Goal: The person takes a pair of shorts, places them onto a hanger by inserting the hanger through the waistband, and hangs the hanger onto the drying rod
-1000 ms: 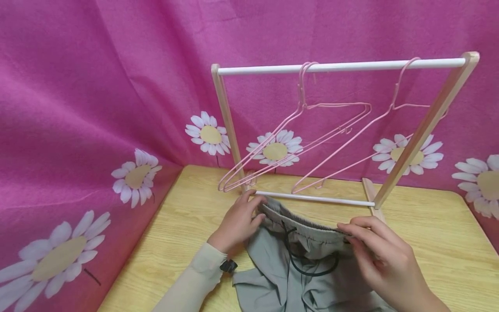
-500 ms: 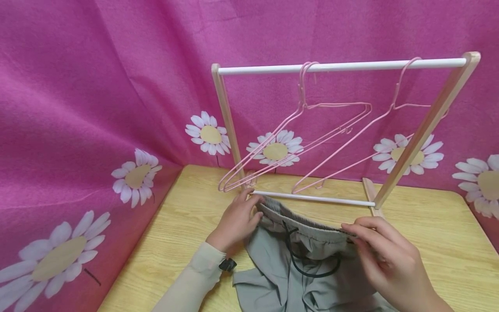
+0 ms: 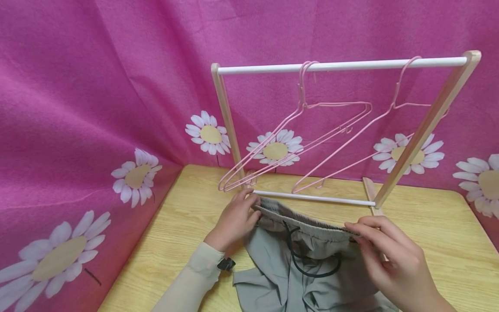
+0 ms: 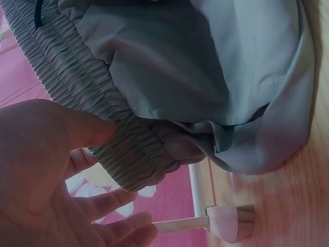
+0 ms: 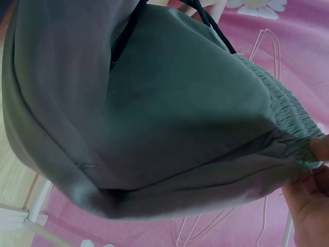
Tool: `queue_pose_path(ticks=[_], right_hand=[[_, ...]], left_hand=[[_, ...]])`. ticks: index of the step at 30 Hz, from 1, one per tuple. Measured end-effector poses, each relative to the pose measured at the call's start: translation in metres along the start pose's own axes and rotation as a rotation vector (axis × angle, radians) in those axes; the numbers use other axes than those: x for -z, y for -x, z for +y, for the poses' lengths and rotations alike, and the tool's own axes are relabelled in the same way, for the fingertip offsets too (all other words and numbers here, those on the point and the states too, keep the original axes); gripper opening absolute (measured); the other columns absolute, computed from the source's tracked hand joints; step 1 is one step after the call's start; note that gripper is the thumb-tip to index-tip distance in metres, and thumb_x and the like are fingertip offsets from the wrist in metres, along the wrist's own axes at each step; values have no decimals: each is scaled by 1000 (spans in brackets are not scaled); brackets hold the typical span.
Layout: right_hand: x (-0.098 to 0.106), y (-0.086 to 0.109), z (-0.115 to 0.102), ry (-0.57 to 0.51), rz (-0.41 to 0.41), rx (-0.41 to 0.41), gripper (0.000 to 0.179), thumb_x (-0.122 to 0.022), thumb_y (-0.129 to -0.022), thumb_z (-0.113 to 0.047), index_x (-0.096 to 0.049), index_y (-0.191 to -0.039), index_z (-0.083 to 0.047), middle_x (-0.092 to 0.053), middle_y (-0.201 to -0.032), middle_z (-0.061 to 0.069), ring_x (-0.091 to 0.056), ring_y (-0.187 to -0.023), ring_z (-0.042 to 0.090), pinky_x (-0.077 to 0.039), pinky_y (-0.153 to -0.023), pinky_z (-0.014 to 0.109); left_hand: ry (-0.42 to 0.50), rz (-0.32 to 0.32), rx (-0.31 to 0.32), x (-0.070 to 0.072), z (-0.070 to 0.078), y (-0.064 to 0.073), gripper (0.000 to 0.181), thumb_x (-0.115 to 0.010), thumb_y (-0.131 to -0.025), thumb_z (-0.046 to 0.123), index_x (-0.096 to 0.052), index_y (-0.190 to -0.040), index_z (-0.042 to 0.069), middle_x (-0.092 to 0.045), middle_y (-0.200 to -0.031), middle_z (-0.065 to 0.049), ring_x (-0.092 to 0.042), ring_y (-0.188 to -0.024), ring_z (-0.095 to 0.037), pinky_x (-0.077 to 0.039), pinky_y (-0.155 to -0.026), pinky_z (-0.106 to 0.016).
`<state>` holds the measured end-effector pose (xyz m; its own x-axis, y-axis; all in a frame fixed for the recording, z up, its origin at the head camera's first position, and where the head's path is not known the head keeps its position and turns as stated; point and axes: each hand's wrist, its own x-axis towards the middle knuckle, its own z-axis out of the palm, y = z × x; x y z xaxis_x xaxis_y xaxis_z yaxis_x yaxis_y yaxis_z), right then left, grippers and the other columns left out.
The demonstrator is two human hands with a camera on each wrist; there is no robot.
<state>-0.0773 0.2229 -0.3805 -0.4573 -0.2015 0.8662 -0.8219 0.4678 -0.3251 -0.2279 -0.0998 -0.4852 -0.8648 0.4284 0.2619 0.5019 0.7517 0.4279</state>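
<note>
A pair of grey pants (image 3: pixel 273 268) with a gathered elastic waistband (image 3: pixel 308 225) and a black drawstring (image 3: pixel 312 274) is held up in front of the rack. My left hand (image 3: pixel 231 223) pinches one side of the waistband; in the left wrist view the thumb (image 4: pixel 87 128) lies on the ribbed elastic, other fingers behind and below it. At the opposite side, my right hand (image 3: pixel 395 255) pinches the waistband between thumb and fingers, as the right wrist view also shows. The waist opening faces the rack. Below, the legs run out of view, so their length cannot be told.
Behind the pants stands a wooden rack (image 3: pixel 426 125) with a white top rail (image 3: pixel 358 66) and a low white bar (image 3: pixel 315 197). Several pink wire hangers (image 3: pixel 269 138) hang from the rail. A pink flowered cloth (image 3: pixel 117 86) encloses the wooden table (image 3: pixel 171 216).
My hands have drawn slightly apart, the left a little leftward and the right a little rightward, and the waistband between them is stretched somewhat wider. The rack and hangers stay put.
</note>
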Motion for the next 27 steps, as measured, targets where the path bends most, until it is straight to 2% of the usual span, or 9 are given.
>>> queue_pose_path(ticks=[8,13,18,23,25,27], right_hand=[[2,0,0,-6,20,12,43,-59,-113,-26,-78,-106,12,-68,-98,17,-57,-91,3,-45,-74,8],[4,-1,0,-1,45,25,43,-59,-113,-25,-78,-104,12,-68,-97,18,-60,-96,4,-47,-84,6],[5,-1,-1,22,35,-5,44,-60,-113,-28,-79,-105,10,-69,-97,16,-61,-99,3,-47,-89,5],[7,0,-1,30,39,-19,44,-60,-113,-28,-79,-106,10,-69,-98,16,-62,-100,3,-46,-92,5],[7,0,-1,29,44,-23,44,-60,-113,-28,-79,-105,10,-69,-98,16,-62,-100,3,-46,-92,5],[8,0,-1,27,51,-27,44,-60,-113,-28,-78,-105,11,-69,-97,16,-62,-101,2,-46,-93,6]], left_hand=[[20,-1,-23,4,-1,6,14,-74,-102,18,-66,-113,13,-61,-153,-15,-56,-144,-34,-50,-117,-51],[5,18,-54,7,-2,9,14,-74,-101,17,-62,-107,14,-66,-138,-8,-63,-127,-28,-55,-106,-46],[-3,40,-74,9,-2,14,17,-75,-99,17,-59,-103,15,-64,-122,-4,-62,-110,-25,-55,-95,-44],[7,33,-41,11,-1,18,19,-75,-100,18,-55,-100,16,-68,-129,-5,-65,-121,-26,-56,-102,-45],[14,30,-16,12,-1,20,21,-75,-100,19,-54,-99,17,-71,-127,-4,-67,-118,-23,-57,-98,-43],[17,30,5,13,0,21,23,-76,-100,19,-54,-97,19,-72,-116,-1,-68,-107,-19,-57,-90,-39]])
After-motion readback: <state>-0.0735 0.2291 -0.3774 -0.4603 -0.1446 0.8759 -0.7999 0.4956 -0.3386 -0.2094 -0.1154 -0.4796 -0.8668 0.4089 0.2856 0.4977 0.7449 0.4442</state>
